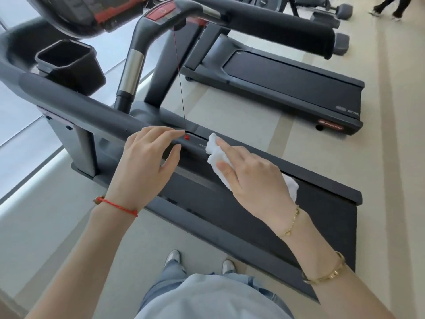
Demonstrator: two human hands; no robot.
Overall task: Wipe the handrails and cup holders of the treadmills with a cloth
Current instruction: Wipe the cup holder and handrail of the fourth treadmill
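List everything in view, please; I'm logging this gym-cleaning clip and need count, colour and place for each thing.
treadmill: two, dark grey, near one under the hands, second behind it
handrail: one being wiped, dark grey, crossing the left and centre
cup holder: one, black, upper left, above the handrail
safety cord: one, red, hanging from the console arm to a red clip
cloth: one, white, on the handrail end under the right hand
dumbbells: grey, floor, top right
another person's legs: dark trousers, top right corner
shoes: two, pale, bottom centre
left hand: red string bracelet, fingers by the clip
right hand: gold bracelets, pressing the cloth
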